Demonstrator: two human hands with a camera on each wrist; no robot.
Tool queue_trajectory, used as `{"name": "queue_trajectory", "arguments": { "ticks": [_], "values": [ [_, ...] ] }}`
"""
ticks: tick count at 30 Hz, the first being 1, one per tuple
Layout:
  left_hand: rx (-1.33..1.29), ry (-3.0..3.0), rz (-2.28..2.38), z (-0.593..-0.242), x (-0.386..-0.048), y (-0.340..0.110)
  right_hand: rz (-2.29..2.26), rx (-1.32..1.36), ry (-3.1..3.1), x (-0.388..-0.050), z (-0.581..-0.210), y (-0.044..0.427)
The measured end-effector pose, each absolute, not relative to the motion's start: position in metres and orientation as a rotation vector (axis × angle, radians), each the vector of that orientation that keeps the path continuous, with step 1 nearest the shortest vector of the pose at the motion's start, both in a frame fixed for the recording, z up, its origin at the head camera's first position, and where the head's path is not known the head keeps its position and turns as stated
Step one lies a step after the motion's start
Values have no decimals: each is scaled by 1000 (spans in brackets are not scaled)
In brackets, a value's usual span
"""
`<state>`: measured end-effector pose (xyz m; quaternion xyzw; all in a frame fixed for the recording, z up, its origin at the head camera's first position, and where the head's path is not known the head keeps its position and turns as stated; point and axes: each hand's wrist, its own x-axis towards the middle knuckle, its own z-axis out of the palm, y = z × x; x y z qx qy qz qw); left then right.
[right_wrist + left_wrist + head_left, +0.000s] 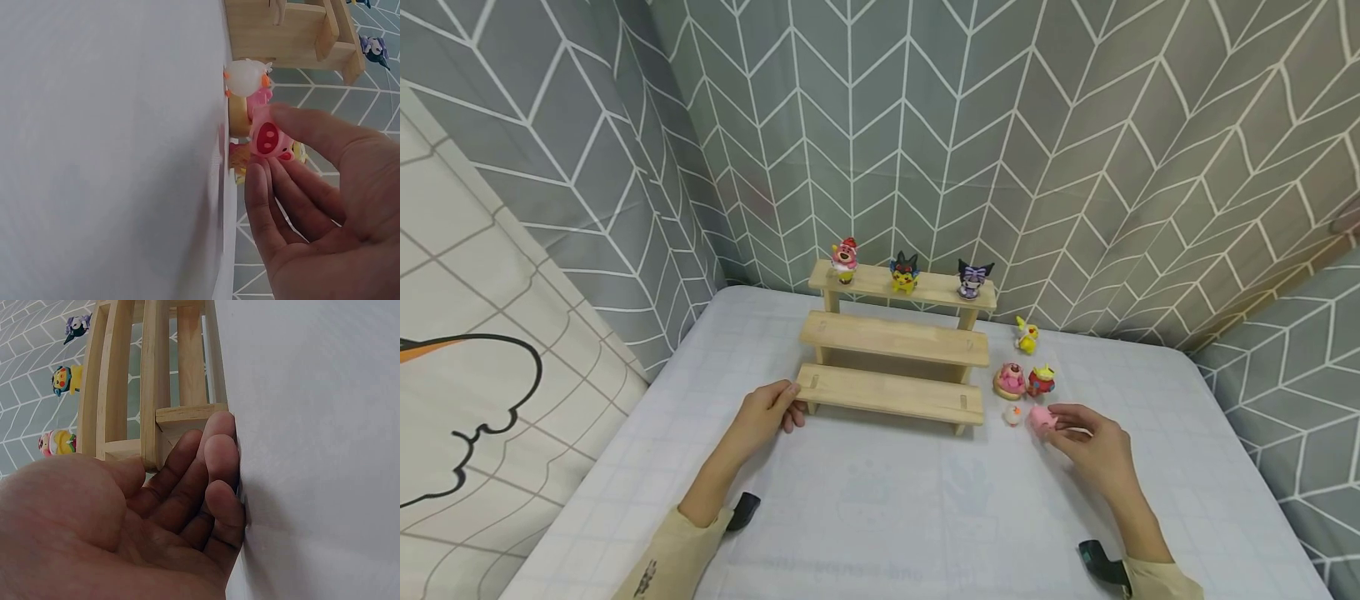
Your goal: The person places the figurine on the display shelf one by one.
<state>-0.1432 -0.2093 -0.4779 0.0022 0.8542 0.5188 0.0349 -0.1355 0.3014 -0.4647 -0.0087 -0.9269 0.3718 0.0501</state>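
Observation:
A three-tier wooden display stand [891,392] stands on the white table. My left hand [771,408] grips the left end of its lowest step, and in the left wrist view the thumb lies against the board's end with the fingers curled beneath. To the right of the stand, my right hand [1093,446] pinches a small pink pig figurine [270,134] between thumb and fingers. Beside the pig sit a small white duck-like figurine [1012,415], a pink bear figurine [1012,379] on a round base and a red-and-yellow figurine [1041,381].
On the top step stand a pink figurine with a red hat [845,260], a yellow one with dark ears [905,273] and a purple-and-black one [973,280]. A yellow-and-white figurine [1026,335] is farther back on the right. Patterned grey curtains [880,125] hang behind the table.

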Motion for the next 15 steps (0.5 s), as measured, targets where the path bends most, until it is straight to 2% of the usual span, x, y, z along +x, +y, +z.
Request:
{"name": "queue_trajectory", "arguments": {
  "ticks": [15],
  "values": [
    [31,2621,1601,-479,-143,-211,1153,71,-2699,-130,-454,295]
  ]
}}
